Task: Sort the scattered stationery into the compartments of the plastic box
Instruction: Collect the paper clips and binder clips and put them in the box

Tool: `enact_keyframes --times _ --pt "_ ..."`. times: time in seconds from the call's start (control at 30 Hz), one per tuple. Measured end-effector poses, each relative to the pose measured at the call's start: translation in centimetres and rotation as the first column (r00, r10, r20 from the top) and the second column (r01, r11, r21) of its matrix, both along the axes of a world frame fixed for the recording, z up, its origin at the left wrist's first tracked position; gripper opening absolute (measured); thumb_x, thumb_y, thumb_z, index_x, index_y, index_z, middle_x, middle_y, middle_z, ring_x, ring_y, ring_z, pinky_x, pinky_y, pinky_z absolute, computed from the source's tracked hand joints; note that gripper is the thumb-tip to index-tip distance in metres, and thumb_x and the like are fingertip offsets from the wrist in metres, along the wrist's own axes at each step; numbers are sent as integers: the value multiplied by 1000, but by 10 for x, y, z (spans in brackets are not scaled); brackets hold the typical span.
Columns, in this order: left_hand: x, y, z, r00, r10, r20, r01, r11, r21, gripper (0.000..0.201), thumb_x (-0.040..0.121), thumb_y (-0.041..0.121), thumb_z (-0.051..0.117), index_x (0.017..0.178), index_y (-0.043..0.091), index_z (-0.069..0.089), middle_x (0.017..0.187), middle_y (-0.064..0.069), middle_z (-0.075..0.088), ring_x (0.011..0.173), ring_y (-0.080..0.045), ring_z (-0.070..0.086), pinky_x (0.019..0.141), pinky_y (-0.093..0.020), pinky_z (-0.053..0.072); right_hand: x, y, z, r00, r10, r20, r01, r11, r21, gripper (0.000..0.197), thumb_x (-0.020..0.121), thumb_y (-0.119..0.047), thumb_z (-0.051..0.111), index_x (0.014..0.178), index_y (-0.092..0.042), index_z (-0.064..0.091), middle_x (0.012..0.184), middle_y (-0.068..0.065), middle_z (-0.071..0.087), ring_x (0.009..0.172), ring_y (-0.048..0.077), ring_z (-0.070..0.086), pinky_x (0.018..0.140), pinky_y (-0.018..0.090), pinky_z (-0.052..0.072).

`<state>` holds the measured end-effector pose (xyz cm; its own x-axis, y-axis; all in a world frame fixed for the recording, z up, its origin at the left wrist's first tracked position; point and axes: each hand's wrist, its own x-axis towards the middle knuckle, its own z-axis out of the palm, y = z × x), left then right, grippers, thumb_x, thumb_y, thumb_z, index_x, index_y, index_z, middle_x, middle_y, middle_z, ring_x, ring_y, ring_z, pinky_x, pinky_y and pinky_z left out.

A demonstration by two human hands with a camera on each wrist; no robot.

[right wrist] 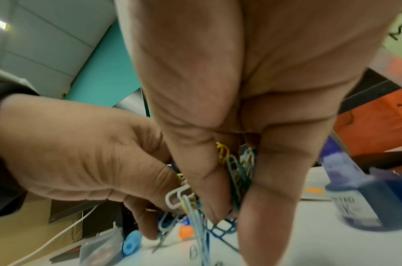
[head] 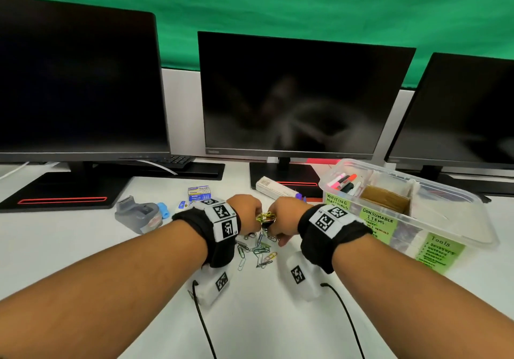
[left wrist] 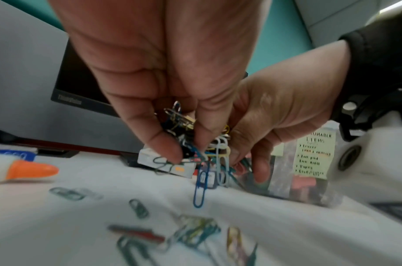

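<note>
Both hands meet over the middle of the white desk and grip one tangled bunch of coloured paper clips [head: 265, 217]. My left hand [head: 249, 214] pinches the bunch [left wrist: 195, 144] from the left with curled fingers, and a blue clip hangs below it. From the right, my right hand [head: 283, 216] clamps the clips [right wrist: 236, 172] between thumb and fingers. More loose paper clips [head: 257, 251] lie scattered on the desk under the hands. The clear plastic box [head: 472, 219] with green compartment labels stands to the right.
A grey stapler [head: 139, 216], a blue cap [head: 164, 210], a small blue staple box [head: 199, 193] and a white carton [head: 275, 187] lie behind the hands. Three dark monitors [head: 300, 97] line the back. Wrist-camera cables [head: 204, 328] trail toward the front edge.
</note>
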<state>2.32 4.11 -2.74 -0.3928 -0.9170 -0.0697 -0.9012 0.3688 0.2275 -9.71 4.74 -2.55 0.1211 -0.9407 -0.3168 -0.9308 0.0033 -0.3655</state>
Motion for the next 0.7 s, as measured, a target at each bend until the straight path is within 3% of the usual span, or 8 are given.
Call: enact_keyframes --times 0.07,0.17,0.27,0.4,0.5,0.6,0.7 --pt "-2 -3 9 999 -9 -53 10 1000 15 15 86 14 59 101 11 64 92 -5 62 89 -22 65 72 -26 51 -5 -1 11 1000 -16 23 16 1000 -6 13 87 -6 61 99 -1 64 78 10 67 66 20 65 89 38 56" --pt "-10 -8 22 989 -9 -146 19 998 67 10 87 12 62 96 11 63 95 -8 69 80 -20 70 74 -27 57 -15 -1 26 993 -68 95 69 998 -4 19 88 -2 59 106 3 63 71 10 63 60 18 62 87 37 57" --pt "-17 -8 25 983 7 -182 14 994 112 18 87 9 62 104 8 64 101 -11 71 76 -19 69 72 -25 57 -20 -1 29 992 -82 94 82 997 10 22 89 0 58 110 3 62 71 10 62 59 18 61 88 38 56" --pt "-23 -5 10 991 13 -136 7 989 147 13 88 12 61 100 11 65 98 -8 71 77 -18 70 66 -17 53 -24 5 9 996 -85 29 84 996 34 21 89 -3 58 107 5 64 85 13 70 68 21 65 90 40 56" --pt "-26 -2 1 995 14 -97 2 987 161 10 90 14 59 98 12 64 103 -8 72 80 -20 71 59 -14 48 -23 9 -2 996 -92 5 92 994 58 5 89 -5 58 88 -3 62 80 11 70 68 21 67 90 38 56" --pt "-29 -1 -2 996 17 -92 -1 985 171 16 91 13 56 102 9 66 92 -6 69 88 -22 72 61 -15 48 -22 11 -4 995 -100 6 99 992 75 14 89 -5 58 100 1 65 100 16 73 83 22 70 91 37 55" --pt "-31 -2 0 995 6 -100 8 989 148 10 90 13 55 93 12 65 87 -7 67 82 -21 70 66 -21 52 -24 10 1 992 -117 46 114 991 70 24 89 -4 58 110 4 64 103 19 72 88 24 71 91 38 55"
